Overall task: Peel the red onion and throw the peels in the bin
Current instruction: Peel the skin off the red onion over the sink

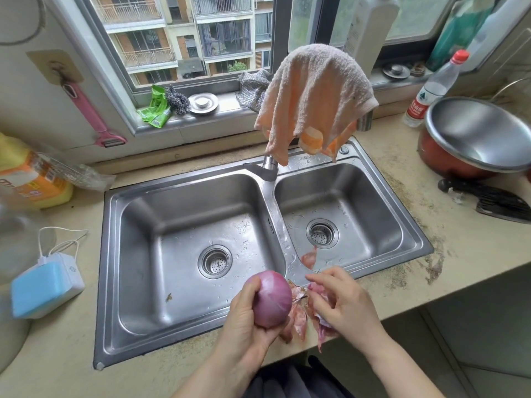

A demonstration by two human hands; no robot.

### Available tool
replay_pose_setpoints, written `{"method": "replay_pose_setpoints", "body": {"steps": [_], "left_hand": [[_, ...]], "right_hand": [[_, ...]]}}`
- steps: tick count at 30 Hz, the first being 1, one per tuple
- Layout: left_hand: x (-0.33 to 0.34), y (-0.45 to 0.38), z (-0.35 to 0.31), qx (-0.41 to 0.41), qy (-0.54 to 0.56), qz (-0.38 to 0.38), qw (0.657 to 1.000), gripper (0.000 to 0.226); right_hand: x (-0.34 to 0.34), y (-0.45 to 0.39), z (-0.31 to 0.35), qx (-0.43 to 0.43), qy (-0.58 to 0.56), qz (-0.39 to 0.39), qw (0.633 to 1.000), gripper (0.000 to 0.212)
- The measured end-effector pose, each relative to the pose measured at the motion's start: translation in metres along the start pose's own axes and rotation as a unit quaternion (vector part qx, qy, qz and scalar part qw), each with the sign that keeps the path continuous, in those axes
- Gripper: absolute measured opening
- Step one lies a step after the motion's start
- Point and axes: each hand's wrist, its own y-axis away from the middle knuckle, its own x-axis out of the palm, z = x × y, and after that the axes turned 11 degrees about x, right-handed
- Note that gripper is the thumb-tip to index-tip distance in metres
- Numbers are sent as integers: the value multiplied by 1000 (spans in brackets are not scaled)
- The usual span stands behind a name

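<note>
My left hand (244, 320) grips a smooth purple red onion (272, 298) over the front rim of the steel sink (115, 282). Right beside it, my right hand (342, 303) closes its fingers on loose reddish peels (298, 314) that lie bunched on the sink's front edge and hang down under the hand. One more peel piece (309, 257) rests inside the right basin near the divider. No bin is in view.
A pink towel (313, 99) hangs over the tap (267, 168). At the right stand a steel bowl on a red pot (474, 136), a water bottle (431, 90) and a dark knife (488, 196). A blue-white device (46, 285) and a yellow package (31, 179) sit on the left counter.
</note>
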Motion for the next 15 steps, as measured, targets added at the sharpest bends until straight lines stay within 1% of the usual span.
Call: {"method": "replay_pose_setpoints", "body": {"steps": [2,4,6,9,15], "left_hand": [[1,4,3,32,-1,-5,999,46],[3,9,6,63,-4,0,998,48],[5,13,8,93,-21,3,995,45],[6,17,10,126,-42,-5,991,33],[7,20,10,134,-53,-11,990,19]], "right_hand": [[1,10,26,-22,-94,-15,995,21],[5,17,48,-7,-136,-3,991,26],[8,19,61,17,-135,-7,991,31],[9,20,68,31,-103,-19,994,30],[10,19,67,23,-73,-14,997,26]]}}
